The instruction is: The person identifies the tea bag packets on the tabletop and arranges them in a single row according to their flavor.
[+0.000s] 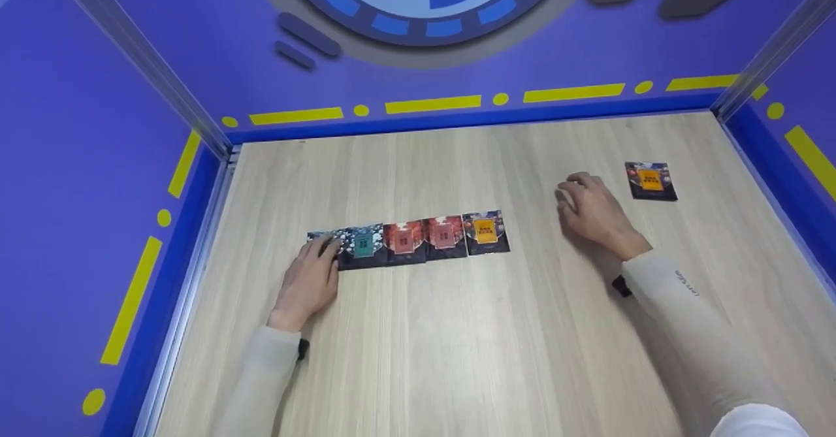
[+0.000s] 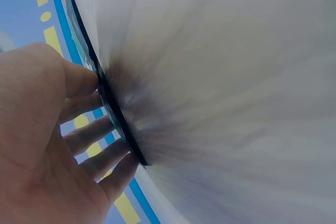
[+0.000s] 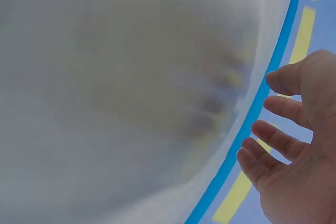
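Observation:
Several flat, square printed packets lie in a row in the head view. My left hand point(image 1: 308, 281) rests its fingertips on the leftmost dark packet point(image 1: 320, 234) and covers much of it. To its right come a packet with a teal label point(image 1: 364, 246), a red packet point(image 1: 405, 242), a second red packet point(image 1: 445, 236) and one with an orange label point(image 1: 486, 232). In the left wrist view, the thumb and fingers touch the packet's face. My right hand point(image 1: 595, 213) holds nothing, fingers loosely bent, left of a separate orange-labelled packet point(image 1: 650, 180).
The packets lie on a light wood-grain table point(image 1: 424, 345). Blue-purple panels with yellow marks, such as the back wall point(image 1: 457, 78), rise at the back, left and right. A metal post point(image 1: 150, 64) stands at the back left corner.

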{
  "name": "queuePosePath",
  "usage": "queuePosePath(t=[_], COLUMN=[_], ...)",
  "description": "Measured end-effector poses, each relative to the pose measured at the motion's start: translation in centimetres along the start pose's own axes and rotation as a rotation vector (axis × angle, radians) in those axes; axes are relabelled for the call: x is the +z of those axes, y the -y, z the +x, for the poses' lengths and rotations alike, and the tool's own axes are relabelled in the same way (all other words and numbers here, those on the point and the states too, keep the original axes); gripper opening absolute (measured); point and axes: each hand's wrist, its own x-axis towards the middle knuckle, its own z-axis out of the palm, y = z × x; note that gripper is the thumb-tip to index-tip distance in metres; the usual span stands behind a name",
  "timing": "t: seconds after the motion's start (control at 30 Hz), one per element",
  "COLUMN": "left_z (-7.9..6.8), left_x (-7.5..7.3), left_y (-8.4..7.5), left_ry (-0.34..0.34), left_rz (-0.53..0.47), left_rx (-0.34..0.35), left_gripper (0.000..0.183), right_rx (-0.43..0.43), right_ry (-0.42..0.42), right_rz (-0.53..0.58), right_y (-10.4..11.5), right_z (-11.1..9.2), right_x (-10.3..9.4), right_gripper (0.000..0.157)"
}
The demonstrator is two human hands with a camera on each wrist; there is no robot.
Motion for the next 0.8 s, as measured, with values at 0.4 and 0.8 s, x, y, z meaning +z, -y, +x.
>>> queuePosePath(t=[0.4,0.8], left_z=[0.1,0.0], left_x=[0.1,0.2], left_y=[0.2,0.3], left_ry=[-0.012,-0.003], left_rz=[0.006,0.005], left_rx=[0.022,0.015], left_gripper=[0.047,0.047], right_rx=[0.202,0.295], right_ry=[-0.019,-0.089], right_rz=[0.009,0.017], right_y=[-5.2,-8.8], right_z=[-1.5,-2.9], right_x=[-3.7,-4.8], right_gripper=[0.041,0.043])
